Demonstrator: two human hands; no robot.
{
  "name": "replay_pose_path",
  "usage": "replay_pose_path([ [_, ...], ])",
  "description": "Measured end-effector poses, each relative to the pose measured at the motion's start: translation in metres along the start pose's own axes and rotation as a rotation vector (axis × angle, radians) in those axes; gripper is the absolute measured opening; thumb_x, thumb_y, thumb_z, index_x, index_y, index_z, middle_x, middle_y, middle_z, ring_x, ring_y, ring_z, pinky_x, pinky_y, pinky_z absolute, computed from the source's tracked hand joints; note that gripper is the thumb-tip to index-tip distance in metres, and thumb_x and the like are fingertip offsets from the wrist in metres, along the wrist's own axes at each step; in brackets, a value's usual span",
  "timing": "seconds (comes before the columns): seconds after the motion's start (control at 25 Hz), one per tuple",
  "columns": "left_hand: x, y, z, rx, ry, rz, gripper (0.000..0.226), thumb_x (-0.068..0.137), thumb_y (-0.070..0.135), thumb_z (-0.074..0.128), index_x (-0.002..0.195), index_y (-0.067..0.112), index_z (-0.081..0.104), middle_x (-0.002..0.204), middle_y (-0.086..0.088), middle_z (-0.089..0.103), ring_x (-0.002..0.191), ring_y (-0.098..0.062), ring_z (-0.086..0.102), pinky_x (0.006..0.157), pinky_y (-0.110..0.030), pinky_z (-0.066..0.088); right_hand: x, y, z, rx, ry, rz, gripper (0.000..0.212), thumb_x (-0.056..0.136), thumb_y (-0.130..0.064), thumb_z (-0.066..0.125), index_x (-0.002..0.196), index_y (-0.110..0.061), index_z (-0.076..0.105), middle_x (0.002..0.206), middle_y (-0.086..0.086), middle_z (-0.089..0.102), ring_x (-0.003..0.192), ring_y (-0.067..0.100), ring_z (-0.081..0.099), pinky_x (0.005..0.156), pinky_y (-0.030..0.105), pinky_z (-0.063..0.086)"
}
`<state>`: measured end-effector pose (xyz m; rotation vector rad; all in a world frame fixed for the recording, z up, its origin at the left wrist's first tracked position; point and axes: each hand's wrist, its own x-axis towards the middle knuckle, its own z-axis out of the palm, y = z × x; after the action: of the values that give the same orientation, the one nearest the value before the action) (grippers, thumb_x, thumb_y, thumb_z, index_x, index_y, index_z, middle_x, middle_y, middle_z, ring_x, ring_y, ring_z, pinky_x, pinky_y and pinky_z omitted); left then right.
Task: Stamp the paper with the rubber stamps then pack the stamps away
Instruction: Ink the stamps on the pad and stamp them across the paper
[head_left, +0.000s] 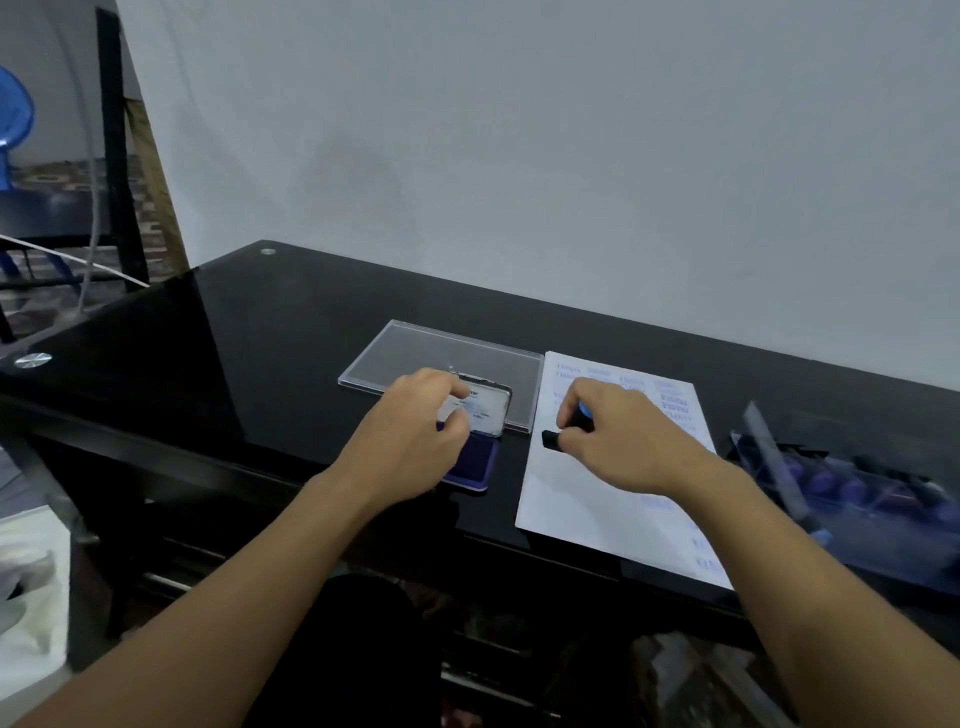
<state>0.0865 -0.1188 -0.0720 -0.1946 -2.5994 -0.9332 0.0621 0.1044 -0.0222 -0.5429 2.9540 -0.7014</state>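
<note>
Black stamp, clamped in right hand at paper's left edge, may smear if dragged; left hand pinches inkpad lid.

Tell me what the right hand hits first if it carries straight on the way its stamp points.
Probably the open ink pad, whose lid the left hand holds. The right hand grips the stamp over the paper, black end aimed leftward at it; height is unclear, so it might pass over.
</note>
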Motion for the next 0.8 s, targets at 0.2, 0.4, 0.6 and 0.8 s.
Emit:
replay_pose_path([
  [0.2, 0.013, 0.047, 0.042, -0.086, -0.065, 0.117, 0.028, 0.094, 0.026, 0.049, 0.121, 0.021, 0.057, 0.125, 0.011, 0.056, 0.115, -0.006, 0.047, 0.095, -0.023, 0.037, -0.039, 0.048, -0.034, -0.031, 0.042, 0.147, 0.006, 0.094, -0.022, 0.056, 0.088, -0.021, 0.057, 0.086, -0.004, 0.064, 0.064, 0.014, 0.056, 0.054, 0.025, 0.042],
  [0.4, 0.014, 0.08, 0.082, -0.09, -0.15, 0.142, 0.031, 0.096, 0.027, 0.047, 0.126, 0.025, 0.054, 0.136, 0.015, 0.049, 0.128, -0.006, 0.039, 0.097, -0.018, 0.025, -0.062, 0.077, -0.043, -0.043, 0.086, 0.204, 0.007, 0.092, -0.023, 0.06, 0.085, -0.023, 0.057, 0.09, -0.004, 0.065, 0.073, 0.014, 0.061, 0.062, 0.029, 0.049],
  [0.6, 0.001, 0.076, 0.112, -0.002, -0.228, 0.21, 0.033, 0.095, 0.026, 0.048, 0.126, 0.02, 0.056, 0.135, 0.009, 0.052, 0.125, -0.009, 0.039, 0.094, -0.012, 0.021, -0.065, 0.082, -0.033, -0.06, 0.032, 0.188, 0.006, 0.091, -0.024, 0.062, 0.09, -0.02, 0.059, 0.089, -0.005, 0.065, 0.077, 0.017, 0.061, 0.066, 0.031, 0.051],
  [0.8, -0.006, 0.067, 0.119, 0.058, -0.182, 0.291, 0.029, 0.091, 0.024, 0.05, 0.116, 0.014, 0.061, 0.124, 0.002, 0.059, 0.119, -0.016, 0.047, 0.095, -0.015, 0.021, -0.06, 0.08, -0.02, -0.13, -0.067, 0.185, 0.01, 0.091, -0.029, 0.063, 0.093, -0.022, 0.056, 0.091, -0.004, 0.063, 0.083, 0.02, 0.059, 0.07, 0.032, 0.049],
])
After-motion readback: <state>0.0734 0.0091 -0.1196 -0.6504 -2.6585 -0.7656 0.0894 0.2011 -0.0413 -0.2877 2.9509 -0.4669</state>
